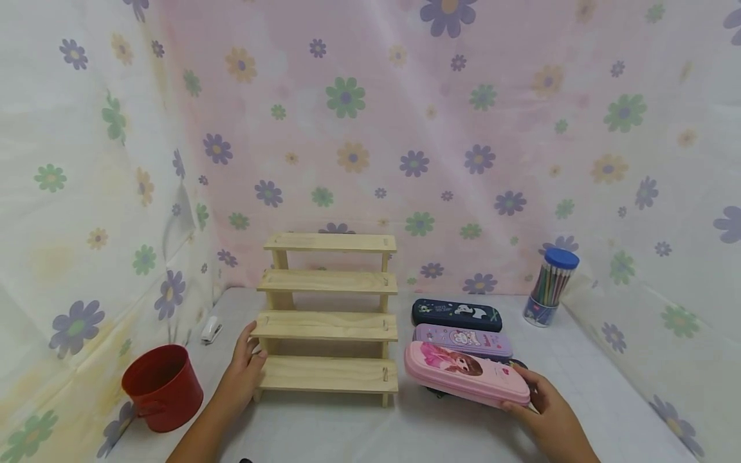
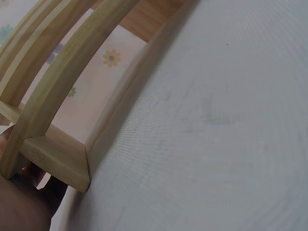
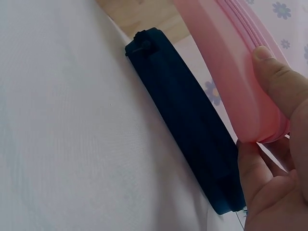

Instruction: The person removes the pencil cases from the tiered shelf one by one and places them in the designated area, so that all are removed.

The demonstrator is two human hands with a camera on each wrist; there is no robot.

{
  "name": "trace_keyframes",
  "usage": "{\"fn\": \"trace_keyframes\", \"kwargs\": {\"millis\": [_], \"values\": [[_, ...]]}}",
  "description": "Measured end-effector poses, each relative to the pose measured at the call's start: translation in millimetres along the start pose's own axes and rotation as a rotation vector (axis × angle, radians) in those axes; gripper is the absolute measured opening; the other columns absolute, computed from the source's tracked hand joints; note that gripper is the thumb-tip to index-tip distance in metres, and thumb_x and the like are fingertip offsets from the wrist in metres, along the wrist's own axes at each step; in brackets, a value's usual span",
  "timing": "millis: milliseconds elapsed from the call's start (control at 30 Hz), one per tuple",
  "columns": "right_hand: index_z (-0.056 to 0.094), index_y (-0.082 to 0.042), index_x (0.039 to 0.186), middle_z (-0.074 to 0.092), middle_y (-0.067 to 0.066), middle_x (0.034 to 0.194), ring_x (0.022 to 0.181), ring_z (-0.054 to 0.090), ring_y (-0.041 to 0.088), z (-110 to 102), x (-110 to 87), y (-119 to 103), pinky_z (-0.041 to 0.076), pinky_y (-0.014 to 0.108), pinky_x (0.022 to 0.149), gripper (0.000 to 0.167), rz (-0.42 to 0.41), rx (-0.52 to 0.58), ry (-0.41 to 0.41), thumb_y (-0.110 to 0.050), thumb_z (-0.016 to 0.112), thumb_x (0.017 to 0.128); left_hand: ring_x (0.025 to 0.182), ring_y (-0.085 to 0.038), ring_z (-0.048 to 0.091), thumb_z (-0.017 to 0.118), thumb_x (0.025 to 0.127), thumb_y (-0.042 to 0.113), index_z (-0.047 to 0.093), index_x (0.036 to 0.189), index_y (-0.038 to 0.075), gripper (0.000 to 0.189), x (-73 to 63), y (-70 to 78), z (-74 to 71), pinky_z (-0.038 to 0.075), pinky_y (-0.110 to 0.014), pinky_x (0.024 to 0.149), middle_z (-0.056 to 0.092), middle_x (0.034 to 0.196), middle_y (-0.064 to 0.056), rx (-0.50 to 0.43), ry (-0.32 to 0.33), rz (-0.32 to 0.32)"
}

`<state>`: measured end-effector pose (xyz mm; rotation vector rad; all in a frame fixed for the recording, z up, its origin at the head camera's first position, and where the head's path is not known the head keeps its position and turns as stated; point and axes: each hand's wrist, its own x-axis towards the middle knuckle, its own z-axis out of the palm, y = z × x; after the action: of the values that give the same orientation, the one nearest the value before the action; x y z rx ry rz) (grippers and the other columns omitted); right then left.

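A stepped wooden shelf (image 1: 327,326) stands on the white cloth. My left hand (image 1: 243,370) grips its left side near the lower steps; in the left wrist view some fingers are hidden behind the wood (image 2: 60,159). With thumb and fingers, my right hand (image 1: 550,415) pinches the right end of a pink pencil case (image 1: 457,373) printed with a doll-like girl. This case is raised and tilted above a dark blue pencil case (image 3: 187,125), which it mostly covers in the head view. Behind lie a purple pencil case (image 1: 434,334) and a navy panda pencil case (image 1: 431,313).
A red metal bucket (image 1: 176,392) stands at the left, with a small white stapler-like object (image 1: 211,330) behind it. At the back right is a jar of colored pencils (image 1: 550,286) with a blue lid. Flowered cloth (image 1: 370,128) encloses the back and sides.
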<state>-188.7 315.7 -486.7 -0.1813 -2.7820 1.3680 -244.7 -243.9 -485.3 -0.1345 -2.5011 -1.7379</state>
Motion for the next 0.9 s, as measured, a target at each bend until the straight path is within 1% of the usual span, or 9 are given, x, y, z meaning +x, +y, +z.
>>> {"fn": "trace_keyframes", "kwargs": {"millis": [100,167,233,367,533,600,733,900], "values": [[0.032,-0.008,0.162,0.027,0.025,0.169,0.15,0.033,0.053,-2,0.2,0,0.041,0.056,0.111,0.103,0.041,0.016,-0.032,-0.057,0.081,0.086,0.156,-0.056,0.015,0.039,0.115,0.019,-0.005,0.169,0.028,0.07,0.0,-0.2,0.4,0.028,-0.069,0.117,0.01,0.171,-0.032,-0.011,-0.001,-0.013],[0.031,-0.007,0.162,0.027,0.025,0.17,0.15,0.033,0.054,-4,0.9,0,0.041,0.056,0.11,0.105,0.058,0.014,-0.045,-0.058,0.081,0.085,0.156,-0.055,0.015,0.038,0.115,0.019,-0.004,0.168,0.029,0.069,-0.1,-0.4,0.8,0.027,-0.068,0.118,0.009,0.172,-0.031,-0.017,-0.001,-0.02],[0.032,-0.005,0.161,0.028,0.025,0.169,0.149,0.033,0.056,-5,1.3,1,0.042,0.056,0.11,0.106,0.065,0.0,-0.055,-0.06,0.081,0.084,0.156,-0.055,0.014,0.038,0.115,0.019,-0.004,0.168,0.03,0.069,-0.5,0.1,1.2,0.027,-0.068,0.118,0.009,0.172,-0.03,-0.018,-0.002,-0.028],[0.035,-0.002,0.159,0.031,0.028,0.167,0.146,0.036,0.057,-6,0.9,4,0.046,0.056,0.108,0.105,0.07,-0.008,-0.067,-0.057,0.083,0.083,0.156,-0.055,0.015,0.038,0.115,0.02,-0.005,0.168,0.03,0.07,-0.8,1.8,0.9,0.027,-0.068,0.118,0.008,0.172,-0.03,-0.01,-0.005,-0.044],[0.039,-0.002,0.157,0.034,0.031,0.163,0.144,0.04,0.058,-6,0.5,9,0.052,0.056,0.103,0.104,0.084,-0.014,-0.077,-0.056,0.085,0.081,0.156,-0.056,0.014,0.038,0.115,0.022,-0.005,0.169,0.029,0.069,-1.8,2.7,0.1,0.026,-0.067,0.118,0.009,0.172,-0.031,-0.003,-0.002,-0.029],[0.04,-0.002,0.156,0.037,0.031,0.163,0.143,0.041,0.057,-7,0.5,11,0.053,0.056,0.103,0.104,0.083,-0.024,-0.08,-0.057,0.085,0.081,0.156,-0.057,0.015,0.039,0.115,0.022,-0.004,0.169,0.027,0.069,-1.8,1.9,0.1,0.026,-0.068,0.118,0.01,0.171,-0.033,-0.003,0.001,-0.011],[0.042,-0.002,0.155,0.041,0.029,0.161,0.142,0.045,0.056,-10,-0.5,14,0.054,0.056,0.102,0.103,0.064,-0.047,-0.089,-0.057,0.085,0.08,0.155,-0.058,0.016,0.04,0.115,0.02,-0.003,0.169,0.025,0.069,-1.3,-0.3,0.3,0.025,-0.069,0.118,0.012,0.17,-0.034,-0.004,0.009,0.005],[0.043,-0.002,0.154,0.045,0.029,0.158,0.138,0.051,0.054,-15,-2.3,18,0.055,0.055,0.102,0.099,0.036,-0.07,-0.106,-0.055,0.085,0.082,0.156,-0.056,0.014,0.039,0.115,0.021,-0.003,0.169,0.026,0.069,-0.3,-1.4,0.6,0.023,-0.068,0.12,0.011,0.171,-0.032,-0.006,0.005,0.006]]}}
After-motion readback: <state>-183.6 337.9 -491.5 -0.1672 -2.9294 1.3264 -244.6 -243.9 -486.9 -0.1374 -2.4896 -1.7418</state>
